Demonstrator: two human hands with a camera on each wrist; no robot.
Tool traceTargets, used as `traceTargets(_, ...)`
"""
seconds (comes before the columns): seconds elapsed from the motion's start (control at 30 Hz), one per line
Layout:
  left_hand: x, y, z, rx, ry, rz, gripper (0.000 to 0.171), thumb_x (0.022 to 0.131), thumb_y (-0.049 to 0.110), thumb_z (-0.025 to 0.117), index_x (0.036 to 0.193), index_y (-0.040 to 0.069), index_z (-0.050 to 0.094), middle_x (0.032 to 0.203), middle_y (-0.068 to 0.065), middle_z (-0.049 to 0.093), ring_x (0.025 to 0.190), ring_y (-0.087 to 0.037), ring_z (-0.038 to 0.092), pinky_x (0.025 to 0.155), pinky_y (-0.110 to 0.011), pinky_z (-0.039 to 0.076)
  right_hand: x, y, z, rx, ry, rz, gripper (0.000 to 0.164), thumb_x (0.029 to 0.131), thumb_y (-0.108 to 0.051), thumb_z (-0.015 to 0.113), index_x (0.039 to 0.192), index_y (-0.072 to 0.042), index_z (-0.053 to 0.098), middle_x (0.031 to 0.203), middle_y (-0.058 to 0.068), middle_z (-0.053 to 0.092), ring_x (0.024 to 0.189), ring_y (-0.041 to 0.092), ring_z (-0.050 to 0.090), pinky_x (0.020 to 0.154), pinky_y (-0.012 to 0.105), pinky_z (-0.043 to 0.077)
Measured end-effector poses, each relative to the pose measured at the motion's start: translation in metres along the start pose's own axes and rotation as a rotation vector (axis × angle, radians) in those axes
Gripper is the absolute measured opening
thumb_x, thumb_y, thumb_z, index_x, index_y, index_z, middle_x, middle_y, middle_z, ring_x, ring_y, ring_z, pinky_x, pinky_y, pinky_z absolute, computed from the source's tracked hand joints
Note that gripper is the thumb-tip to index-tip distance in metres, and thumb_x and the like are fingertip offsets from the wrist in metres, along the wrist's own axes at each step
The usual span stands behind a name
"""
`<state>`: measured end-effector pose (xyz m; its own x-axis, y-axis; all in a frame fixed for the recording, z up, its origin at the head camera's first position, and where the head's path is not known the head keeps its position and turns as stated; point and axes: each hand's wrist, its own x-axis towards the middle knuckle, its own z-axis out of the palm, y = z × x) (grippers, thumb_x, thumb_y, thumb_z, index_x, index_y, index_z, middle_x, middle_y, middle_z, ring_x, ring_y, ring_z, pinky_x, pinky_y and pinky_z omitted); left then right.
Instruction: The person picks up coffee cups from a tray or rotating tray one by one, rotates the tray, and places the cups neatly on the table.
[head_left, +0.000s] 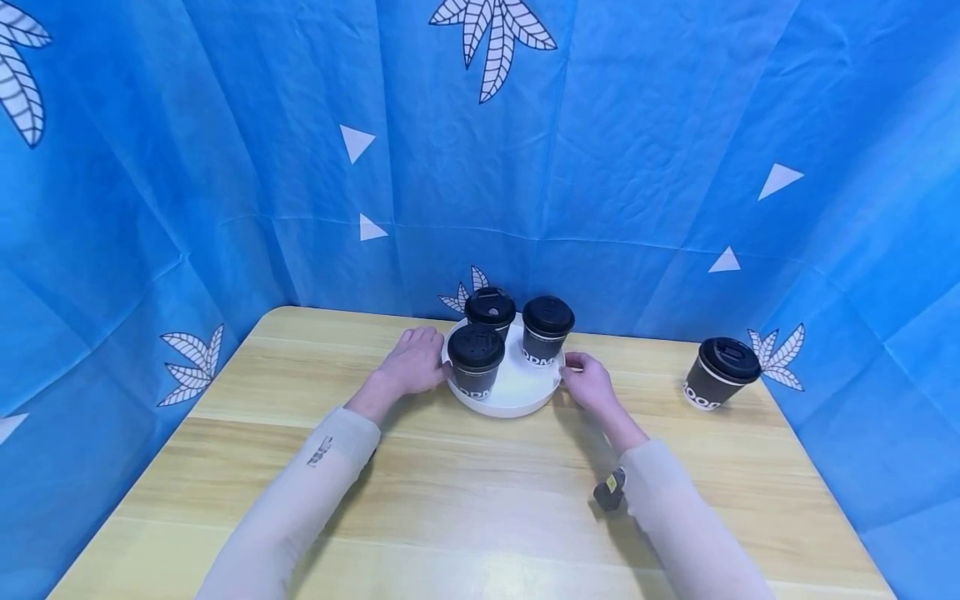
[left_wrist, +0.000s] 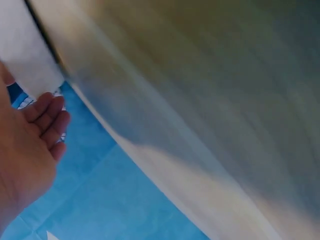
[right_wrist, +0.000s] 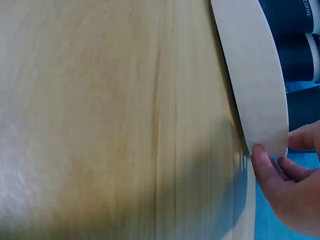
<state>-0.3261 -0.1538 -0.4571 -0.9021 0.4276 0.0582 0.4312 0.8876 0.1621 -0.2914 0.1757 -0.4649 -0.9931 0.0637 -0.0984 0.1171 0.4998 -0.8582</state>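
A round white tray point(head_left: 513, 383) with a low wall stands near the table's far edge. On it are three dark paper cups with black lids: one at the front left point(head_left: 476, 358), one behind it point(head_left: 490, 307) and one on the right point(head_left: 547, 325), all upright. My left hand point(head_left: 412, 362) holds the tray's left rim, fingers curled against the wall in the left wrist view. On the opposite side my right hand point(head_left: 588, 383) pinches the rim; the right wrist view has the thumb inside and the fingers under the wall point(right_wrist: 255, 75).
Another lidded dark cup point(head_left: 722, 372) stands alone at the table's right, appearing tilted in the wide view. Beneath everything lies a light wood table point(head_left: 465, 508). Blue patterned cloth point(head_left: 637, 167) hangs right behind it and along both sides. A small dark object point(head_left: 610, 490) is at the right sleeve.
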Motion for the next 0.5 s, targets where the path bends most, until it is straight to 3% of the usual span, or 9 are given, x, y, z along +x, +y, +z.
traceTargets(0.17, -0.003, 0.002, -0.009, -0.163, -0.028, -0.111, 0.047, 0.101, 0.036, 0.058, 0.129, -0.002, 0.058, 0.126, -0.016, 0.058, 0.122, -0.036, 0.051, 0.113, -0.051, 0.033, -0.003, -0.001, 0.0, 0.001, 0.001, 0.007, 0.048, 0.102, -0.013, 0.054, 0.144, 0.009, 0.05, 0.144, 0.029, 0.055, 0.129, 0.04, 0.056, 0.11, 0.05, 0.044)
traceTargets(0.33, -0.008, 0.005, -0.019, -0.384, 0.003, -0.21, 0.05, 0.102, 0.029, 0.056, 0.137, -0.006, 0.054, 0.132, -0.022, 0.06, 0.124, -0.039, 0.056, 0.11, -0.053, 0.041, -0.008, -0.001, 0.001, 0.03, 0.001, 0.029, 0.049, 0.102, -0.014, 0.055, 0.145, 0.008, 0.05, 0.144, 0.027, 0.055, 0.123, 0.037, 0.06, 0.103, 0.047, 0.05)
traceTargets(0.5, -0.015, 0.011, -0.025, -0.593, 0.032, -0.286, 0.051, 0.1, 0.021, 0.055, 0.141, -0.009, 0.05, 0.136, -0.025, 0.06, 0.128, -0.04, 0.057, 0.11, -0.051, 0.044, -0.01, 0.001, 0.001, 0.041, -0.002, 0.032, 0.049, 0.103, -0.015, 0.055, 0.146, 0.007, 0.049, 0.145, 0.027, 0.054, 0.132, 0.038, 0.053, 0.111, 0.049, 0.044)
